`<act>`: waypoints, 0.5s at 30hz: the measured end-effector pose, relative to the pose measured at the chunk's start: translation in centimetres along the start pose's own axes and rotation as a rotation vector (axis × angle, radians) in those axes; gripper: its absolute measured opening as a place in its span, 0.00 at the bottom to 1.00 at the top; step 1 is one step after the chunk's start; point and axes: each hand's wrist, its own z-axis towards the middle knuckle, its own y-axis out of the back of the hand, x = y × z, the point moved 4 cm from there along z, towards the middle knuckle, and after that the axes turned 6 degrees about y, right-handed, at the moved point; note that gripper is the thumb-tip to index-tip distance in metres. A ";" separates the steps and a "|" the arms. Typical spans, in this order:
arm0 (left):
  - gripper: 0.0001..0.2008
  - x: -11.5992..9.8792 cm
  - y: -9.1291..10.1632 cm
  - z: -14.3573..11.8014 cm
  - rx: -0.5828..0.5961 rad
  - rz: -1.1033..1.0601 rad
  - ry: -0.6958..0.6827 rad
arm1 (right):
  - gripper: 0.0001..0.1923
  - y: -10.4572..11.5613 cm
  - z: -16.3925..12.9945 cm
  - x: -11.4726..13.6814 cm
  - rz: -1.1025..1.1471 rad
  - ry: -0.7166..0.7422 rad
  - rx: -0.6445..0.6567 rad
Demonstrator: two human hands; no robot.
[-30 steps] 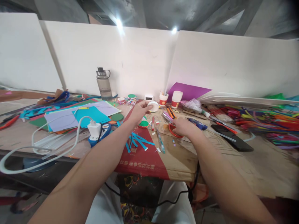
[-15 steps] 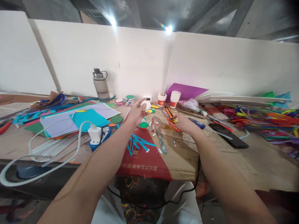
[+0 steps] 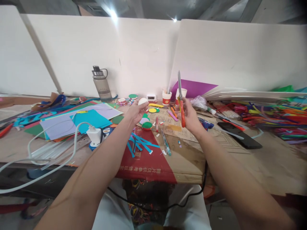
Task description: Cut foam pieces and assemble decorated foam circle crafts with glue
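A small white round disc [image 3: 143, 101] is held between the fingers of my left hand [image 3: 136, 112], above the table. My right hand [image 3: 188, 115] grips orange-handled scissors [image 3: 182, 111], their metal blades pointing up and close together. Below and between the hands lie a green disc with a red rim [image 3: 147, 125], a yellow paper circle [image 3: 152, 110] and a small red stick [image 3: 157, 124]. Blue paper strips [image 3: 141, 143] are strewn nearer to me, beside a clear pen with a teal end [image 3: 166, 143].
Coloured paper sheets [image 3: 91, 120] and a white plug with its cable [image 3: 94, 135] lie left. At the back stand a water bottle [image 3: 102, 84], a small white clock [image 3: 151, 97] and paper cups [image 3: 166, 97]. A black phone [image 3: 240, 135] and bright pipe cleaners [image 3: 275, 118] are on the right.
My right hand has taken the scissors off the table and raised them with the blades upward. My left hand, still holding the white disc, has shifted slightly left.
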 end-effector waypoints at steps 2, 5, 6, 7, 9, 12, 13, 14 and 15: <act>0.15 -0.7 0.3 0.2 0.004 0.007 -0.042 | 0.31 0.0 0.0 0.5 -0.003 0.010 -0.045; 0.16 -1.2 0.7 0.6 -0.006 -0.003 -0.063 | 0.28 0.3 0.0 1.1 0.002 -0.030 -0.154; 0.16 -1.2 0.9 0.7 -0.017 -0.010 -0.060 | 0.27 0.5 0.0 1.2 0.028 -0.039 -0.192; 0.17 -1.1 1.0 0.8 -0.032 -0.017 -0.054 | 0.26 0.5 0.0 1.4 0.068 -0.043 -0.225; 0.16 -0.8 1.0 0.8 -0.051 -0.021 -0.040 | 0.22 0.6 0.0 1.7 0.160 -0.054 -0.243; 0.12 -0.5 0.5 0.4 -0.022 0.003 -0.034 | 0.17 -0.1 -0.2 2.1 0.254 -0.125 -0.125; 0.12 -0.4 0.2 0.2 0.001 0.013 -0.035 | 0.17 -0.5 -0.4 2.2 0.265 -0.151 -0.060; 0.11 -0.3 -0.1 -0.1 0.023 0.019 -0.036 | 0.17 -0.9 -0.5 2.2 0.265 -0.171 0.001; 0.11 -0.3 -0.3 -0.3 0.041 0.019 -0.031 | 0.18 -1.2 -0.7 2.2 0.261 -0.185 0.053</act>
